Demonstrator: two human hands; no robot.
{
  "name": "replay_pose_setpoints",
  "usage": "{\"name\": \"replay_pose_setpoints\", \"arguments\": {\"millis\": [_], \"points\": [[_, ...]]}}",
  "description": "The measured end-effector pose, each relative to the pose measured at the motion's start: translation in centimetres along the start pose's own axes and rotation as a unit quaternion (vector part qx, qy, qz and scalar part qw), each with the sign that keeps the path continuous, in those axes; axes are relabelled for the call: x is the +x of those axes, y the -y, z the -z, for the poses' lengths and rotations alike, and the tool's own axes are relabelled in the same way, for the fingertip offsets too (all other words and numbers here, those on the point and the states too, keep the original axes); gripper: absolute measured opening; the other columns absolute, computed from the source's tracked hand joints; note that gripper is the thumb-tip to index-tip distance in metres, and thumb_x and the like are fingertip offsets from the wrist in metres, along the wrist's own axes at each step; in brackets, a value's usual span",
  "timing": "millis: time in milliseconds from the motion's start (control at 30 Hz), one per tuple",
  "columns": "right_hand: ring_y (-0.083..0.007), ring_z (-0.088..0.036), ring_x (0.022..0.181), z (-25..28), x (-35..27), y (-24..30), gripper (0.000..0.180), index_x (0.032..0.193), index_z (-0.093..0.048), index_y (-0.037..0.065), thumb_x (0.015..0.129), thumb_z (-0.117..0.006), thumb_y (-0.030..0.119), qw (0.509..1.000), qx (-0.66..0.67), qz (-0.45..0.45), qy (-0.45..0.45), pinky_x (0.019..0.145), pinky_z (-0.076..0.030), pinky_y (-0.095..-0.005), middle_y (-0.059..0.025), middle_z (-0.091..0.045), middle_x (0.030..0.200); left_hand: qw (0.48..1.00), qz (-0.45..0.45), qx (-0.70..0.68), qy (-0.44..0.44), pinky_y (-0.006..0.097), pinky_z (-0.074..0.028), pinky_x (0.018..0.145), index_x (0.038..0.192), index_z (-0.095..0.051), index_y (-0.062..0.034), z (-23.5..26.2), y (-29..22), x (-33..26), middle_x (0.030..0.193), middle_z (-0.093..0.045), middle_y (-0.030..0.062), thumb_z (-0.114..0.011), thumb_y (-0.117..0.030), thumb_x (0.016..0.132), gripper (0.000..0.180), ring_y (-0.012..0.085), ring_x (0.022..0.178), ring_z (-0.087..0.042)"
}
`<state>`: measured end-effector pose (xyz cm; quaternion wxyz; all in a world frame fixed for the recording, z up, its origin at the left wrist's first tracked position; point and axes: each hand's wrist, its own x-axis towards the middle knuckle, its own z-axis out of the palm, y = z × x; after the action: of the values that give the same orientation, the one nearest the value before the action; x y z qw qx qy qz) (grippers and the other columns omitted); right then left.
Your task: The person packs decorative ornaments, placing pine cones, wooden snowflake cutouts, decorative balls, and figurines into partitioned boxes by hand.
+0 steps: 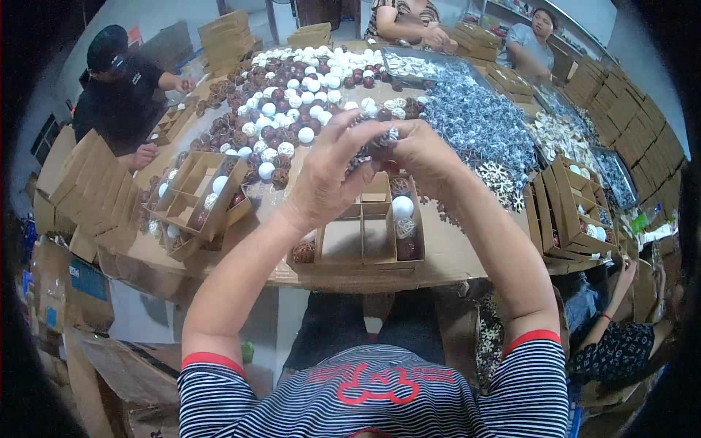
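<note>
My left hand (pixel 332 171) and my right hand (pixel 423 157) are raised together above a divided cardboard box (pixel 365 237). Between their fingertips they pinch a small dark ornament with silver glitter (pixel 380 140). The box below has several compartments. A white ball (pixel 402 206), a silver wire ball (pixel 406 228) and a dark red ball (pixel 406 250) fill its right column. A brown ball (pixel 303 252) lies at the box's left edge.
The table (pixel 453 255) is heaped with white, dark red and brown balls (pixel 292 87), silver snowflakes (pixel 482 124) and white snowflakes (pixel 500 179). Partly filled divided boxes stand left (pixel 193 197) and right (pixel 577 212). Other people work at the far side, left and lower right. Flat cardboard stacks ring the table.
</note>
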<state>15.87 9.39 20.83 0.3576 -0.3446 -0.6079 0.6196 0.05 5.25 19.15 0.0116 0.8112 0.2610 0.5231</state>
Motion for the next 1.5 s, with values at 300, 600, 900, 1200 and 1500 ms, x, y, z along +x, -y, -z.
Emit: {"name": "replay_pose_setpoints", "arguments": {"millis": [300,600,900,1200,1500], "points": [[-0.0085,-0.051,0.048,2.2,1.4,-3.5,0.027,0.094,-0.063,0.001,0.068,-0.055,-0.002,0.979,-0.186,-0.084,0.016,0.043,-0.038,-0.0216,-0.0060,-0.058,0.061,0.976,0.174,-0.061,0.118,0.037,-0.035,0.093,0.118,-0.041,-0.0108,-3.7,3.4,-3.5,0.112,-0.046,0.0141,-0.066,-0.007,0.069,0.055,0.0285,0.110,-0.043],[-0.0372,-0.058,0.077,3.4,1.9,-6.3,0.032,0.091,-0.065,0.007,0.061,-0.054,0.000,0.892,-0.448,0.053,0.014,0.071,-0.045,-0.0389,-0.0214,-0.060,0.082,0.953,0.226,-0.035,0.196,0.036,-0.029,0.100,0.121,-0.037,-0.0064,-3.6,2.4,-4.1,0.121,-0.039,0.0164,-0.068,-0.006,0.066,0.063,0.0305,0.118,-0.037],[-0.0328,-0.060,0.073,3.4,2.3,-7.5,0.027,0.086,-0.064,0.002,0.060,-0.058,0.003,0.891,-0.435,0.125,0.021,0.068,-0.047,-0.0368,-0.0211,-0.061,0.078,0.959,0.208,0.078,0.178,0.039,-0.038,0.092,0.121,-0.042,-0.0119,-3.4,1.5,-4.9,0.122,-0.041,0.0198,-0.064,-0.007,0.071,0.055,0.0356,0.111,-0.043],[-0.0213,-0.058,0.077,3.5,1.4,-5.0,0.043,0.104,-0.057,0.002,0.062,-0.056,0.007,0.920,-0.365,-0.037,0.140,0.073,-0.044,-0.0303,-0.0143,-0.063,0.086,0.946,0.211,0.043,0.243,0.043,-0.042,0.078,0.122,-0.034,-0.0087,-3.3,1.9,-3.9,0.100,-0.054,0.0215,-0.059,-0.003,0.073,0.055,0.0389,0.095,-0.051],[-0.0145,-0.050,0.090,3.9,1.4,-5.6,0.035,0.106,-0.054,-0.001,0.080,-0.047,0.022,0.945,-0.267,-0.020,0.185,0.081,-0.038,-0.0265,-0.0085,-0.058,0.098,0.942,0.193,0.089,0.258,0.046,-0.043,0.073,0.117,-0.035,-0.0041,-3.0,1.4,-3.7,0.098,-0.054,0.0242,-0.050,-0.004,0.078,0.042,0.0400,0.089,-0.053]]}}
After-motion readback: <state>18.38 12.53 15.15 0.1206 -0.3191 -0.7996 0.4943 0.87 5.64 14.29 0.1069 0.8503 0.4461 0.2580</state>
